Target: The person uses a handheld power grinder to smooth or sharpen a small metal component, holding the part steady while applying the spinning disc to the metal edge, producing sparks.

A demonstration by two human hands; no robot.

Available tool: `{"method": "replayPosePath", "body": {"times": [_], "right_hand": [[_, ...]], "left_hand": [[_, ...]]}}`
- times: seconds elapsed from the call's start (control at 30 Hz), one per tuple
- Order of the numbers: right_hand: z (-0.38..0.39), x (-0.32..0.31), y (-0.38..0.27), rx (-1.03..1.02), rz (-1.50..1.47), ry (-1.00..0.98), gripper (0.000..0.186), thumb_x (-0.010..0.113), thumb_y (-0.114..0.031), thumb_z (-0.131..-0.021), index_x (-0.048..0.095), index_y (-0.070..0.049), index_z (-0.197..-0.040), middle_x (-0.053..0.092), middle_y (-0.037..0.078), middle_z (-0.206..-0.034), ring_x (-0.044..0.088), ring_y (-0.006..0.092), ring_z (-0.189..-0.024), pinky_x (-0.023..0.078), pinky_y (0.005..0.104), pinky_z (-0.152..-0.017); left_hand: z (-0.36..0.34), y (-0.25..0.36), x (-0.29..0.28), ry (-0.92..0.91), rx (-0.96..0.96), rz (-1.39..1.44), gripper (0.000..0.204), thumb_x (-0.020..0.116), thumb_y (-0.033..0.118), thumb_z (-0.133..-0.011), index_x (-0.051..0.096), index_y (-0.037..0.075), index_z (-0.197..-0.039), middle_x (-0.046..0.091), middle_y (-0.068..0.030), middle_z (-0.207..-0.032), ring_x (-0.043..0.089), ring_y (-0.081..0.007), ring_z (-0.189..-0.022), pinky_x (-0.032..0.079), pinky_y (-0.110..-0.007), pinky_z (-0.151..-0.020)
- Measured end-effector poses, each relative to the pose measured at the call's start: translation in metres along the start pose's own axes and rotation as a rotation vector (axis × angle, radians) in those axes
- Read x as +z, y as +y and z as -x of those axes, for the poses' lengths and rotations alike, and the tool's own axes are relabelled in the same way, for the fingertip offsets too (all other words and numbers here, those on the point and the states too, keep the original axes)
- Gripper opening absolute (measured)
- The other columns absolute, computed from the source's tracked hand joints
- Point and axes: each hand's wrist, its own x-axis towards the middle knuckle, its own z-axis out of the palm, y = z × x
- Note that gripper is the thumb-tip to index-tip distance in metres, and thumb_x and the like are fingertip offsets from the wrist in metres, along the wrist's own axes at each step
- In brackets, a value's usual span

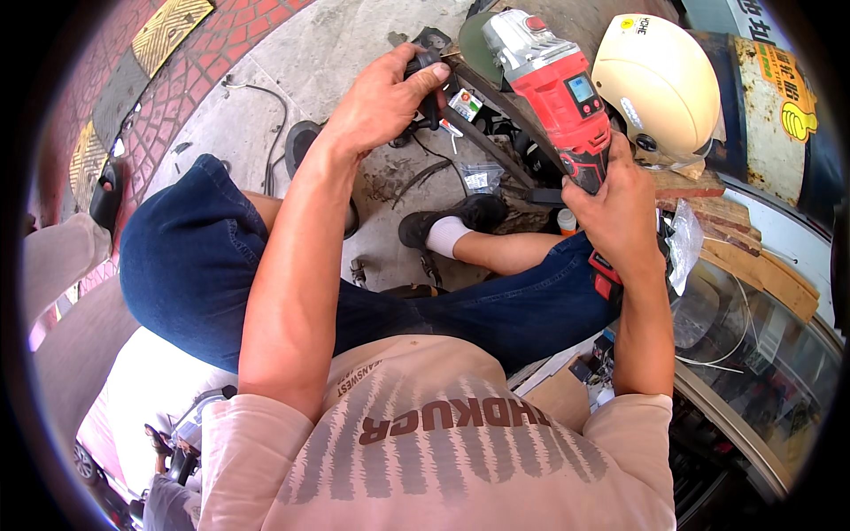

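Observation:
My right hand (615, 208) is wrapped round the rear grip of a red and silver cordless angle grinder (553, 93), which has a small lit display on its body. A dark green disc (476, 49) shows at the grinder's head, beside the far edge of a wooden surface. My left hand (376, 102) is closed on a black part (427, 75), its thumb lying over the top. What kind of part this is cannot be made out, as the fingers cover much of it. The grinder's disc is to the right of this black part, apart from it.
A cream helmet (660, 84) rests right of the grinder, beside stacked wooden boards (722, 221). A glass-topped case (753, 345) stands at the right. Black cables (274, 119) and small scraps lie on the concrete floor (328, 53). Another person's legs (75, 283) are at the left.

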Motion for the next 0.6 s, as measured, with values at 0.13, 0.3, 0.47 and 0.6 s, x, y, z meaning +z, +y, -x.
{"method": "replayPosePath", "body": {"times": [0.13, 0.3, 0.47, 0.6], "right_hand": [[-0.0007, 0.0039, 0.0046, -0.049, 0.018, 0.039, 0.046, 0.077, -0.013, -0.077, 0.056, 0.004, -0.115, 0.067, 0.024, -0.072, 0.071, 0.0452, -0.073, 0.056, 0.0517, -0.072], [-0.0012, 0.0013, 0.0034, -0.072, 0.018, 0.037, 0.045, 0.076, -0.013, -0.078, 0.056, 0.004, -0.114, 0.068, 0.025, -0.073, 0.071, 0.0455, -0.073, 0.056, 0.0521, -0.072], [-0.0019, 0.0012, 0.0029, -0.059, 0.021, 0.031, 0.045, 0.076, -0.013, -0.078, 0.056, 0.003, -0.115, 0.068, 0.025, -0.074, 0.071, 0.0459, -0.074, 0.056, 0.0526, -0.072], [-0.0012, -0.0005, -0.0005, -0.047, 0.015, 0.024, 0.046, 0.077, -0.013, -0.078, 0.056, 0.003, -0.115, 0.069, 0.026, -0.076, 0.071, 0.0469, -0.076, 0.056, 0.053, -0.073]], "left_hand": [[-0.0017, -0.0021, 0.0003, 0.01, 0.012, -0.029, 0.032, 0.063, 0.033, -0.109, 0.064, 0.001, -0.114, 0.073, -0.0047, -0.087, 0.063, -0.0123, -0.08, 0.05, -0.03, -0.074], [-0.0016, -0.0037, 0.0011, 0.023, 0.021, 0.023, 0.032, 0.065, 0.031, -0.108, 0.066, -0.001, -0.113, 0.073, -0.005, -0.084, 0.061, -0.0146, -0.08, 0.05, -0.033, -0.074], [-0.0041, -0.008, -0.0006, 0.019, 0.034, -0.054, 0.032, 0.062, 0.033, -0.11, 0.064, 0.001, -0.113, 0.072, -0.0047, -0.086, 0.063, -0.0123, -0.08, 0.05, -0.03, -0.073], [-0.0043, -0.0085, 0.0004, 0.042, 0.025, -0.046, 0.033, 0.066, 0.033, -0.106, 0.067, 0.0, -0.111, 0.073, -0.006, -0.086, 0.062, -0.0151, -0.081, 0.051, -0.034, -0.075]]}}
